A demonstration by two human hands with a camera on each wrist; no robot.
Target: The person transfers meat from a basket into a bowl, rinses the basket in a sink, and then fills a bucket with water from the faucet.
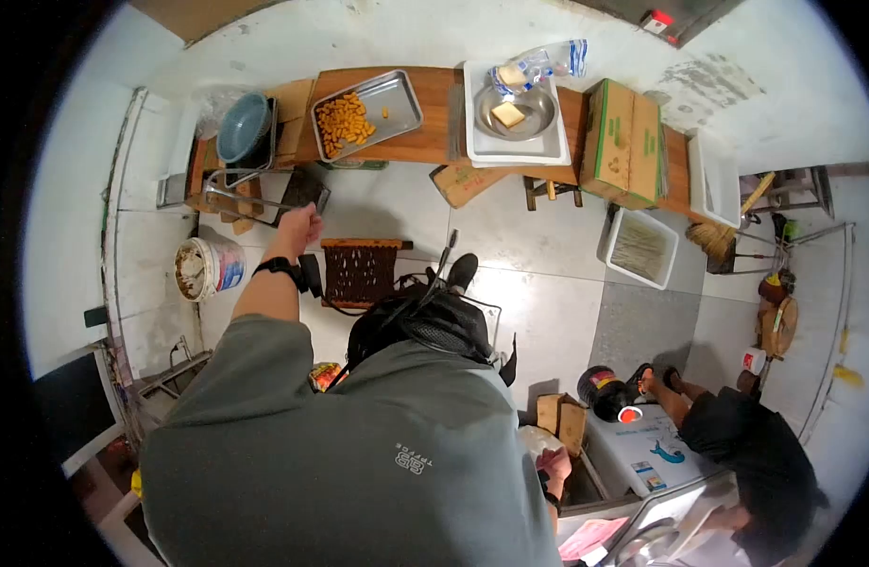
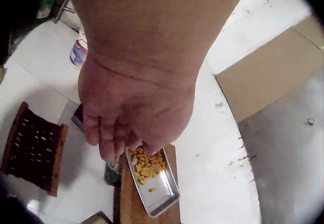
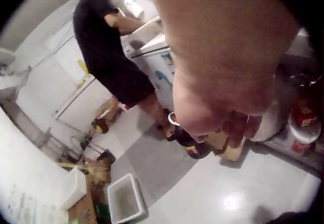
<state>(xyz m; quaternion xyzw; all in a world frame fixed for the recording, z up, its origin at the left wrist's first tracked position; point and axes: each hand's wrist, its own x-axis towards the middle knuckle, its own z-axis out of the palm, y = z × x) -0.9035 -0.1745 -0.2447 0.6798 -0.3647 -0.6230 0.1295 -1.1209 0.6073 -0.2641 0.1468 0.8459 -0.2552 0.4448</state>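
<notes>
My left hand (image 1: 300, 227) reaches out over the floor in the head view, fingers loosely curled around nothing. Close to it stand a metal-framed stool (image 1: 246, 200) and a low seat with a dark woven top (image 1: 359, 272). In the left wrist view the same hand (image 2: 134, 110) hangs with bent fingers, overlapping a metal tray (image 2: 161, 196) of orange-yellow pieces (image 2: 148, 164). At my right side, low by the counter, is my right hand (image 1: 553, 463). The right wrist view shows that hand (image 3: 223, 110) with fingers drooping and no held thing visible, above cardboard (image 3: 233, 152).
Along the wall a wooden bench (image 1: 425, 144) bears a blue-grey basin (image 1: 243, 128), a white tray with a metal bowl (image 1: 538, 121) and a cardboard box (image 1: 621, 142). A white bucket (image 1: 208, 267) and a white bin (image 1: 640, 248) stand on the floor. Another person (image 1: 751, 463) works at the right.
</notes>
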